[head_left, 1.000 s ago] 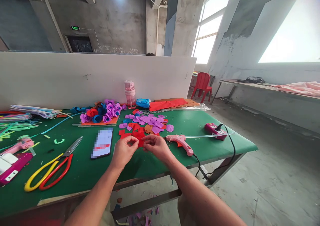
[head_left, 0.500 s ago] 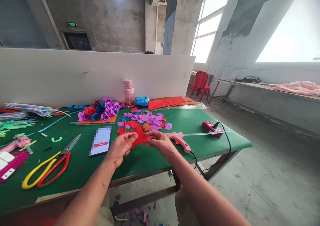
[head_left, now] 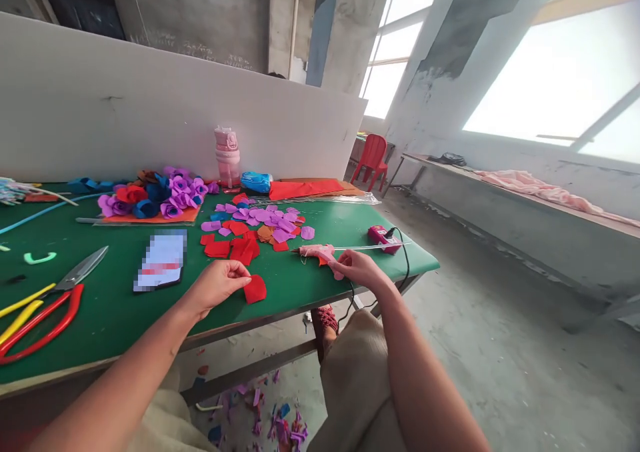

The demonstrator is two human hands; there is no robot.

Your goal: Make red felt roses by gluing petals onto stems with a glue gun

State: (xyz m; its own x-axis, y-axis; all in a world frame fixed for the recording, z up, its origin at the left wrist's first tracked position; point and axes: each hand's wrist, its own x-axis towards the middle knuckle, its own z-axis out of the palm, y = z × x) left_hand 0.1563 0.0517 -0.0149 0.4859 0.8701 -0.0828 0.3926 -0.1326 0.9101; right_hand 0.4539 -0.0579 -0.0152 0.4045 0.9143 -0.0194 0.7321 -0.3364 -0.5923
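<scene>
My left hand (head_left: pixel 220 287) is closed in a pinch on the edge of a red paper petal (head_left: pixel 255 289), held close over the table's front edge. My right hand (head_left: pixel 359 269) has its fingers closed about the handle of a pink hot glue gun (head_left: pixel 318 251), whose nozzle points left. A clear glue stick (head_left: pixel 370 246) juts out from the gun's back. Beyond my left hand lie loose red petals (head_left: pixel 245 249), with purple petals (head_left: pixel 275 217) spread behind them.
Scissors (head_left: pixel 75 279) and a phone (head_left: pixel 160 260) lie to the left on the green table (head_left: pixel 120 319). Finished paper flowers (head_left: pixel 175 192) are heaped behind the phone. A pink bottle (head_left: pixel 227 159) stands by the white board. At right, a power adapter box (head_left: pixel 384 239) has a black cord hanging down.
My right hand has left the red paper and moved right onto the glue gun. My left hand keeps a red petal, now lower and nearer the front edge. The view has swung right and down.
</scene>
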